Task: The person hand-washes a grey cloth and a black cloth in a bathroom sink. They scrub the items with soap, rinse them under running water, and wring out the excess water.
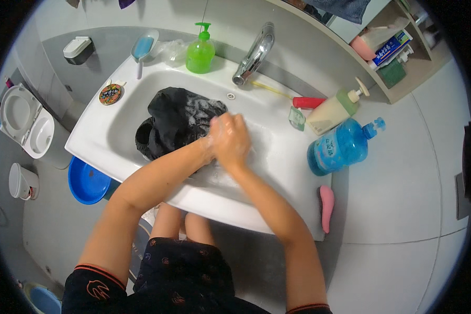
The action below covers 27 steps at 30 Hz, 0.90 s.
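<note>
A wet black garment lies bunched in the white sink, with white suds on its right part. My two hands meet at the garment's right edge, low in the basin. My right hand is closed, its fingers curled over toward the left one, and foam clings to the skin. Mostly behind it, my left hand is pressed close against the right; its fingers are largely hidden. Whatever lies between the hands cannot be made out. Suds and cloudy water show in the basin around them.
A chrome faucet overhangs the basin's back edge. Around the rim stand a green pump bottle, a round tin, a cream pump bottle, a blue bottle and a pink hairbrush. A blue bucket is below left.
</note>
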Tool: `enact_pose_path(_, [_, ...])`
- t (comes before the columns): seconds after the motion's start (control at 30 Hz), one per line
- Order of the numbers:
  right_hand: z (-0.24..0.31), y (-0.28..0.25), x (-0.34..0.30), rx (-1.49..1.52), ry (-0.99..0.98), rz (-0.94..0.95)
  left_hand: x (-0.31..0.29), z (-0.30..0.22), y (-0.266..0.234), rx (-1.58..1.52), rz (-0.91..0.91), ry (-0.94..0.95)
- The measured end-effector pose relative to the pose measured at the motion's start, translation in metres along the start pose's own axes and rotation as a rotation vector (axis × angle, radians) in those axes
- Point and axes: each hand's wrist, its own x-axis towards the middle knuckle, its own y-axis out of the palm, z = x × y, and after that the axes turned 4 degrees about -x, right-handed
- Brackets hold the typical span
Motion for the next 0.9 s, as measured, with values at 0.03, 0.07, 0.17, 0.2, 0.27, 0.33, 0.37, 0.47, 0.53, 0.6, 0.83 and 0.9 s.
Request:
enact_pose_path(0.03, [-0.017, -0.005, 0.017, 0.016, 0.109, -0.028, -0.002, 0.001, 0.016, 0.166, -0.101, -0.009])
enact_pose_path(0.07, [-0.036, -0.003, 0.035, 0.047, 0.212, -0.057, -0.008, -0.001, 0.027, 0.335, -0.217, -0.031])
enact_pose_path(0.17, [-0.032, -0.005, 0.035, 0.096, 0.287, -0.172, -0.027, -0.009, 0.051, 0.247, -0.172, -0.047])
enact_pose_path(0.2, [-0.020, 0.002, 0.022, 0.084, 0.236, -0.169, -0.026, -0.010, 0.039, 0.334, -0.223, 0.009])
enact_pose_path(0.27, [0.001, 0.004, -0.009, 0.046, 0.059, -0.155, -0.022, -0.008, 0.018, 0.277, -0.219, 0.006])
enact_pose_path(0.33, [-0.020, 0.011, 0.006, 0.054, 0.154, -0.069, -0.013, 0.002, 0.010, 0.203, -0.237, -0.054])
enact_pose_path(0.37, [-0.034, 0.010, 0.016, 0.058, 0.205, -0.035, -0.012, 0.006, 0.011, 0.187, -0.226, -0.100])
enact_pose_path(0.47, [-0.095, 0.007, 0.039, 0.043, 0.345, -0.067, 0.005, 0.014, -0.007, 0.288, -0.144, -0.214])
enact_pose_path(0.53, [-0.124, -0.001, 0.028, -0.025, 0.366, -0.090, 0.016, 0.011, -0.010, 0.330, -0.253, -0.125])
enact_pose_path(0.6, [-0.186, 0.004, 0.022, -0.151, 0.524, 0.032, 0.015, -0.007, -0.006, 0.230, -0.302, 0.014])
enact_pose_path(0.83, [-0.129, 0.030, -0.008, -0.448, 0.035, 0.720, -0.018, -0.041, 0.009, 0.463, -0.598, 0.307])
enact_pose_path(0.9, [-0.122, 0.027, -0.007, -0.457, 0.078, 0.855, -0.020, -0.043, 0.009, 0.376, -0.553, 0.208])
